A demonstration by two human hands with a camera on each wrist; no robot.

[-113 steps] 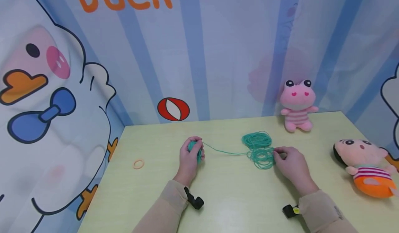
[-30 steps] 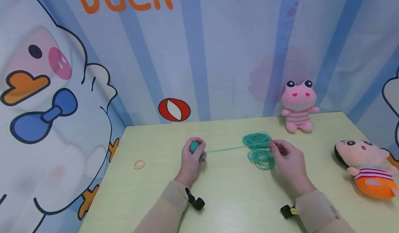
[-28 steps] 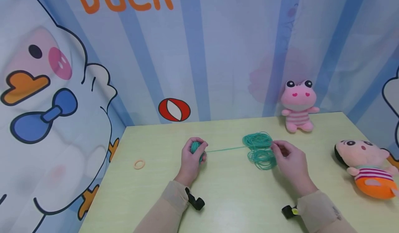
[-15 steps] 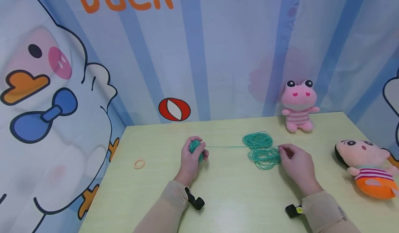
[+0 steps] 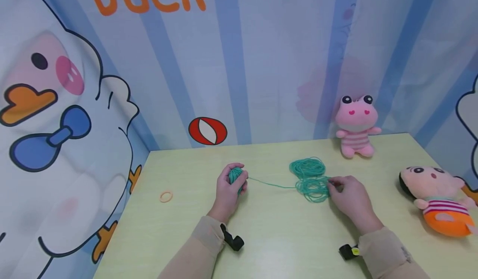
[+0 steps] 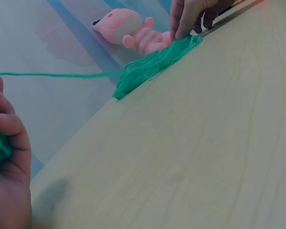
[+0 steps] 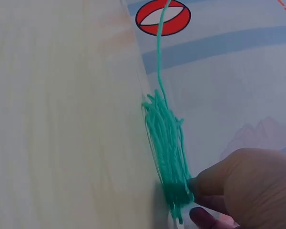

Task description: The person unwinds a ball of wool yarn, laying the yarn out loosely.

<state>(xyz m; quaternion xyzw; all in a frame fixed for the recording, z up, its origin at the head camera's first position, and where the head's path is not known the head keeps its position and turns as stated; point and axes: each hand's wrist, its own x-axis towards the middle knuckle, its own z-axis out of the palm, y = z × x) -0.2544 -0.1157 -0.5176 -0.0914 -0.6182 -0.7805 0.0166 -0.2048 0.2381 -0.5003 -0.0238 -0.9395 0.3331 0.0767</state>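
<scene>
My left hand (image 5: 228, 192) grips a small ball of green yarn (image 5: 235, 174), fingers curled round it and thumb across its front. A single green strand runs from the ball over to a loose pile of looped yarn (image 5: 313, 189) on the table; it sags a little in the head view. The pile lies in two clumps, the far one (image 5: 307, 167) rounder, the near one flatter. At the near clump's right edge, my right hand (image 5: 351, 198) pinches yarn between thumb and forefinger. In the right wrist view the pinched loops (image 7: 167, 157) stand right at the fingertips.
A peach-coloured ring (image 5: 166, 196) lies on the left of the pale wooden table (image 5: 276, 233). A pink plush toy (image 5: 357, 125) sits at the back right. Another plush toy in orange (image 5: 438, 202) lies at the right. A printed cloth backdrop (image 5: 269, 63) rises behind the table.
My right hand moved from the far clump's edge out to the right, then back to the near clump. The strand, taut half a second ago, now sags. The left hand still holds the ball.
</scene>
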